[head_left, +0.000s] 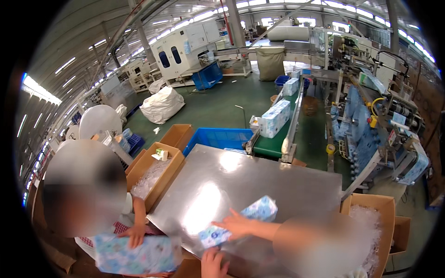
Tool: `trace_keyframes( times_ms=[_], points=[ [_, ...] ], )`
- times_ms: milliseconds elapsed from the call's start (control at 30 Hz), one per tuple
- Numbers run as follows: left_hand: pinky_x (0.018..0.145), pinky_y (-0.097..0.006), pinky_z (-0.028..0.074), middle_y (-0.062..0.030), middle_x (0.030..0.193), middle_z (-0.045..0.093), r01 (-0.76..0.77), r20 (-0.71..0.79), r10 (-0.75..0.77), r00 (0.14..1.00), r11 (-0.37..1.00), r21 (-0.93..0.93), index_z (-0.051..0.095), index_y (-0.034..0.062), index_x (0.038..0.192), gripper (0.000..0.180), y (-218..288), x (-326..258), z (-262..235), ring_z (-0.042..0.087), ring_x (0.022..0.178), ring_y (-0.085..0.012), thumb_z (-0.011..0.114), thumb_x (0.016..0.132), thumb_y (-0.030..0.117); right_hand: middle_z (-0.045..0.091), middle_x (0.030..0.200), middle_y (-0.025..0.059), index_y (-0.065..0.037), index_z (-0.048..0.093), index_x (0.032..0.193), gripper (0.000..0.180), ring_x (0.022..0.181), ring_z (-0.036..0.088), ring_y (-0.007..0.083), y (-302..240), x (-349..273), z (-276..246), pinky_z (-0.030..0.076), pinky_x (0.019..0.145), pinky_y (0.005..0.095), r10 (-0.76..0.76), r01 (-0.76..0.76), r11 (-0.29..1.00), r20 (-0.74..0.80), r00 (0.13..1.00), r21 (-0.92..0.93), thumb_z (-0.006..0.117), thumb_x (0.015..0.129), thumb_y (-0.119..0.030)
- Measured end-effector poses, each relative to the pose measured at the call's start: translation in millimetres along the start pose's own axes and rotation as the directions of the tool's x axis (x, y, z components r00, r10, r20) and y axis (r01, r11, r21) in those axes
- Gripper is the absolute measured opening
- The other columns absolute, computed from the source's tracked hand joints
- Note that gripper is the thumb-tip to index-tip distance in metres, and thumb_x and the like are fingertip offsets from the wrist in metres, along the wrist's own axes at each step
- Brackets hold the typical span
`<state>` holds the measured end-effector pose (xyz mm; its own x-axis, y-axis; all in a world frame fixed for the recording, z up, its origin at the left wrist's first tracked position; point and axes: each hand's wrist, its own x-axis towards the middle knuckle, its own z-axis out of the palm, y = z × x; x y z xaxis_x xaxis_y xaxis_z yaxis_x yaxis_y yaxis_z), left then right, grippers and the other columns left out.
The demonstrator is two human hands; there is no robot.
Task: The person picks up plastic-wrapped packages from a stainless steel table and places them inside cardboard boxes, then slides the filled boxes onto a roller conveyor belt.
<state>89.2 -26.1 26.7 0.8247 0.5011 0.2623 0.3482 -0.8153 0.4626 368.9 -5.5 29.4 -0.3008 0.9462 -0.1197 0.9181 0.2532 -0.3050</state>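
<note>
While one blue-and-white tissue pack [241,222] lies on the near steel tabletop [259,176], the right hand [238,225] rests flat on it, fingers spread; the left hand [214,264] touches its near end, grip unclear. Two more packs [275,118] ride the far conveyor [273,144].

Long blue-and-white patterned soft pack [241,222], tilted diagonally on the shiny steel table [278,180], near its front edge.

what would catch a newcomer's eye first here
The shiny steel table fills the middle, glaring under the lights. At its near edge the right hand rests on a blue-and-white wrapped pack, with the left hand just below it. Behind, a green conveyor belt carries more packs toward the table, and open cardboard boxes flank it.
</note>
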Motion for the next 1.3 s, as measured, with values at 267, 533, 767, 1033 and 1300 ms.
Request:
trace_keyframes(
  times_ms=[267, 533, 767, 1033, 1300],
  points=[
    [0.107, -0.051, 0.037, -0.0148, 0.123, 0.058, -0.054, 0.357, -0.071, 0.931, 0.943, 0.328, 0.044, 0.0085, 0.143, 0.097, 1, 95, 10, 0.052, 0.12, -0.0345, 0.089, 0.064, 0.04, 0.059, 0.133, 0.0242, 0.0, 0.053, 0.136, 0.071, 0.124, 0.055, 0.0421, 118, -38, -47, 0.045, 0.104, 0.0489, 0.473, -0.433, 0.877, -0.527, 0.706, 0.206, 0.073, 0.083, -0.042],
    [0.098, -0.047, 0.044, -0.0148, 0.12, 0.059, -0.337, 0.265, 0.238, 0.934, 0.836, 0.434, 0.053, 0.0097, 0.133, 0.069, 11, 51, -13, 0.057, 0.113, -0.0335, 0.077, 0.069, 0.021, 0.031, 0.159, 0.0171, -0.005, 0.055, 0.137, 0.065, 0.151, 0.02, 0.0362, 200, 40, -123, 0.027, 0.111, 0.0744, 0.808, -0.701, 0.554, -0.492, 0.324, 0.448, 0.073, 0.087, -0.042],
    [0.093, -0.047, 0.046, -0.0188, 0.115, 0.058, 0.096, -0.224, -0.02, 0.974, 0.937, 0.336, 0.055, 0.0057, 0.133, 0.067, 60, -25, -153, 0.056, 0.104, -0.0379, 0.073, 0.068, 0.005, 0.021, 0.166, 0.0133, -0.015, 0.069, 0.126, 0.053, 0.156, 0.007, 0.0354, 201, 51, -60, 0.026, 0.104, 0.0819, 0.856, -0.676, 0.515, -0.347, 0.382, 0.527, 0.064, 0.091, -0.054],
    [0.113, -0.042, 0.037, -0.0156, 0.153, 0.039, 0.396, -0.19, -0.757, 0.626, 0.517, -0.759, 0.015, 0.0017, 0.157, 0.102, 53, -201, -158, 0.041, 0.137, -0.0284, 0.077, 0.076, 0.001, 0.05, 0.148, 0.0145, -0.013, 0.074, 0.094, 0.036, 0.145, 0.037, 0.0363, 56, -71, 27, 0.049, 0.101, 0.0529, 0.419, -0.357, 0.907, -0.524, 0.741, 0.221, 0.071, 0.088, -0.048],
    [0.095, -0.047, 0.049, -0.0248, 0.119, 0.061, 0.534, -0.003, -0.535, 0.845, 0.845, -0.03, 0.053, -0.0014, 0.133, 0.062, 40, -285, -142, 0.058, 0.112, -0.0419, 0.073, 0.078, 0.017, 0.06, 0.124, 0.0235, -0.013, 0.053, 0.142, 0.082, 0.127, 0.052, 0.0381, -101, -157, 26, 0.041, 0.107, 0.0515, 0.637, -0.682, 0.73, -0.393, 0.663, 0.033, 0.085, 0.071, -0.038]
  ],
)
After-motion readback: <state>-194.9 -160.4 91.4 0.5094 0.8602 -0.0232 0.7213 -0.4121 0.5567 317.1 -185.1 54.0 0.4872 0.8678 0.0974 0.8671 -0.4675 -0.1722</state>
